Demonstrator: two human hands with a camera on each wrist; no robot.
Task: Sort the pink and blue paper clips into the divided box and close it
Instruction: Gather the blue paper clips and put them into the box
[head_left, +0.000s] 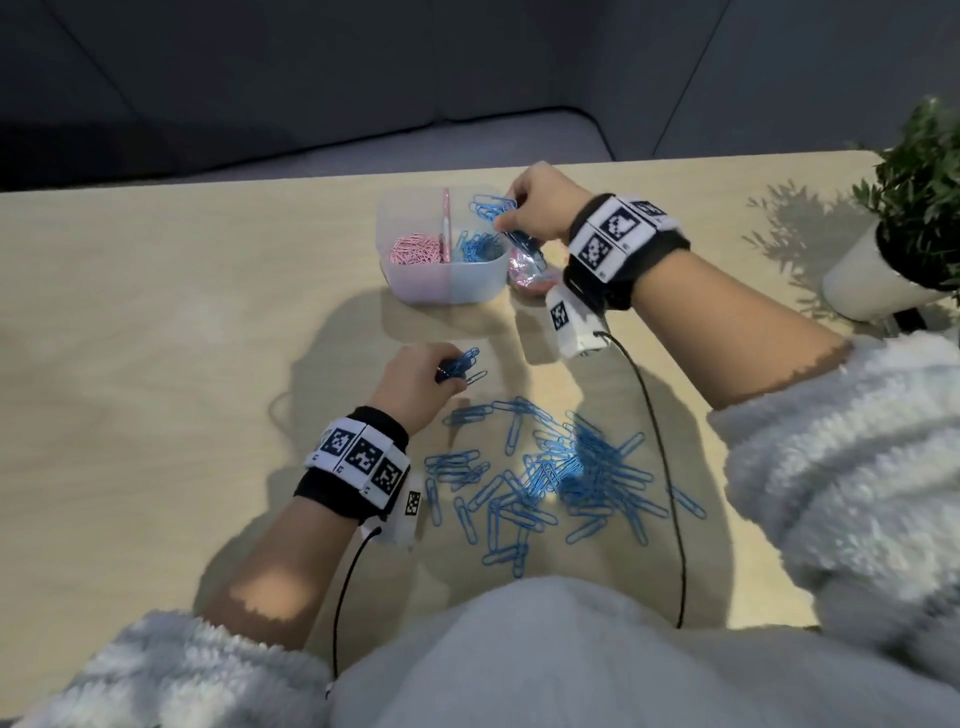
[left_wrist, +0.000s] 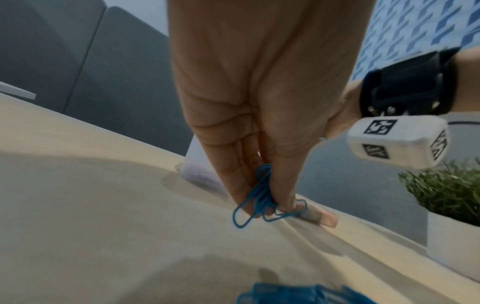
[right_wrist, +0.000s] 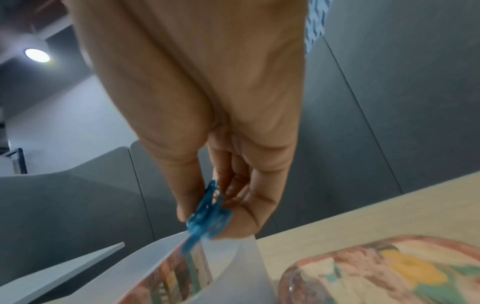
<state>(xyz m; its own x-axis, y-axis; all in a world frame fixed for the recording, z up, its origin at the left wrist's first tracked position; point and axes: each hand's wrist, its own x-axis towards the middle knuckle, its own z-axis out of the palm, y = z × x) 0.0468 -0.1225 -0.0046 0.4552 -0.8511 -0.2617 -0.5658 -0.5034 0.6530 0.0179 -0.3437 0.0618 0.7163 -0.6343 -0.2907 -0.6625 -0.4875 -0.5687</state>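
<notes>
The right hand's fingers pinch blue clips over the divided box on the bench, the left hand's fingers pinch more clips, beside a loose blue pile.

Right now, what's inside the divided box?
The divided box holds pink paper clips in its left compartment and blue paper clips in its right, split by a pink divider. The right hand covers the box's far right corner; the compartment floors are hidden.
</notes>
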